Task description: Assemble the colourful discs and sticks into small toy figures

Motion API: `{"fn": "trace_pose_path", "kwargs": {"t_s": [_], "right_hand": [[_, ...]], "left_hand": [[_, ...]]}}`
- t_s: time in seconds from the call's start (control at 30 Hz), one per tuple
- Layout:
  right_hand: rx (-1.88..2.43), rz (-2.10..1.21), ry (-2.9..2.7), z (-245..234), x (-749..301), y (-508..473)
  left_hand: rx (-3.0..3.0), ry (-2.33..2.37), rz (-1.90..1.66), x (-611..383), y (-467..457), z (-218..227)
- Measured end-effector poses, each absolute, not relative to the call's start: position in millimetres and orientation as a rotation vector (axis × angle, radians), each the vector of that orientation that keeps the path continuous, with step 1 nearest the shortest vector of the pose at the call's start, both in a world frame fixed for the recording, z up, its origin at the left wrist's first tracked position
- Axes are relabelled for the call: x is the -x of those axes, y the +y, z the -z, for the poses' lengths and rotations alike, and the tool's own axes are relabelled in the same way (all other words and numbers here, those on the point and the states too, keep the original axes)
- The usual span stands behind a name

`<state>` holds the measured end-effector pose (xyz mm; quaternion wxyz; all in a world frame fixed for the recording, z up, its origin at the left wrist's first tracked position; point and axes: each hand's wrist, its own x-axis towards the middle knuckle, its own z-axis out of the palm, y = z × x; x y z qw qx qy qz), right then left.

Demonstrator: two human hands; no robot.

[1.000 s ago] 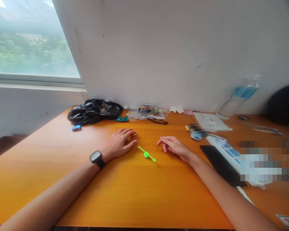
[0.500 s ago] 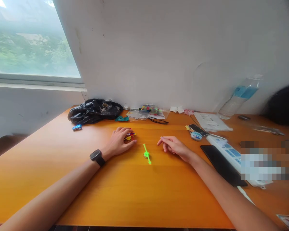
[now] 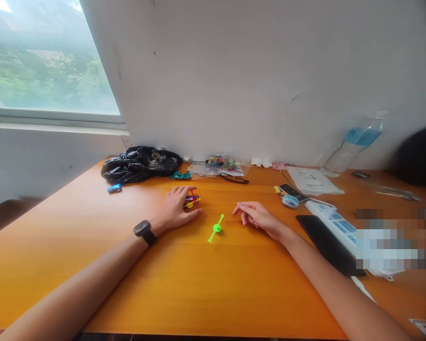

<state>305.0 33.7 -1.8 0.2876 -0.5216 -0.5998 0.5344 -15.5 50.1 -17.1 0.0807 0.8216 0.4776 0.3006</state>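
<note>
One camera on the person's head gives the view, looking from above the near edge of the bench [image 3: 213,293], forward and down to the far edge and the wall [image 3: 213,85]. The window [image 3: 49,61] stands beyond the far left corner. The left hand [image 3: 173,209] and right hand [image 3: 258,219] sit mid-view; the bench's right side runs out of frame.

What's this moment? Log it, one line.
left hand: spread beside colored toys | right hand: loosely curled | green spinner: on table, between hands
</note>
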Motion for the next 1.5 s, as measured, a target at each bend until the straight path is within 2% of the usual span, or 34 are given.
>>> {"fn": "trace_pose_path", "kwargs": {"t_s": [1.0,1.5], "right_hand": [[1.408,-1.416,-1.621,0.7,-304.1,32.2],[1.39,-1.436,-1.648,3.2,-307.4,33.6]], "left_hand": [[-2.528,1.492,-0.975,12.6,47.6,16.6],[-2.519,1.49,-0.883,13.8,47.5,15.0]]}}
